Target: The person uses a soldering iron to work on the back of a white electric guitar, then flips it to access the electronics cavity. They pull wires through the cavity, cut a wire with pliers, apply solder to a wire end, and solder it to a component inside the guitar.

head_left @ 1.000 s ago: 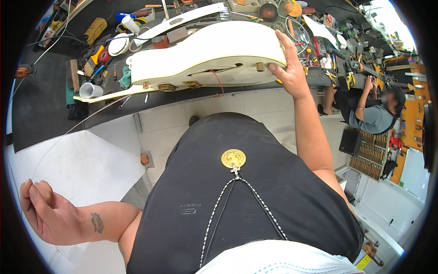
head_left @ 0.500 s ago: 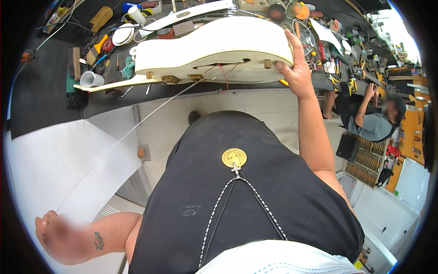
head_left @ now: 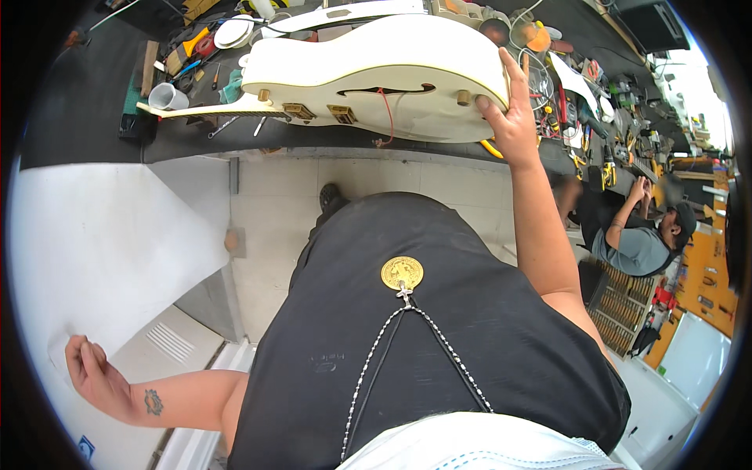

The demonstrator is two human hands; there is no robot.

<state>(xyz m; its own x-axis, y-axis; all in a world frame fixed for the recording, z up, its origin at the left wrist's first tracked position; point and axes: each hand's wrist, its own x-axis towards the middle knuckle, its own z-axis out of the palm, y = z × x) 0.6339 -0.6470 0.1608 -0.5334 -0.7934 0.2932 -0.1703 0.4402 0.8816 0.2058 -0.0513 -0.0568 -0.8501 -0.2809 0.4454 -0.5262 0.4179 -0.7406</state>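
Observation:
A cream-white hollow-body electric guitar (head_left: pixel 376 66) stands on its side along the bench edge, its front toward me and its neck to the left. My right hand (head_left: pixel 513 117) grips the rounded body end, thumb on the front and fingers over the edge. Two brass-coloured pickups (head_left: pixel 343 115) and a knob (head_left: pixel 464 98) show on the front. From the f-hole hangs a thin red wire (head_left: pixel 389 117). Low at the far left, away from the guitar, my left hand (head_left: pixel 98 380) is closed in a pinch; a faint thin string (head_left: pixel 52 352) curves beside its fingers.
The dark workbench (head_left: pixel 86 117) is crowded behind the guitar. A clear plastic cup (head_left: pixel 167 97) stands by the headstock. Tools and a yellow drill (head_left: pixel 609 174) lie at the right. Another person (head_left: pixel 638 239) sits beyond them. A white panel (head_left: pixel 117 243) is on the left.
The string stretched from the guitar to my left hand no longer reaches the guitar. The left hand has turned and risen slightly. The red wire hangs straighter; my right hand keeps its grip.

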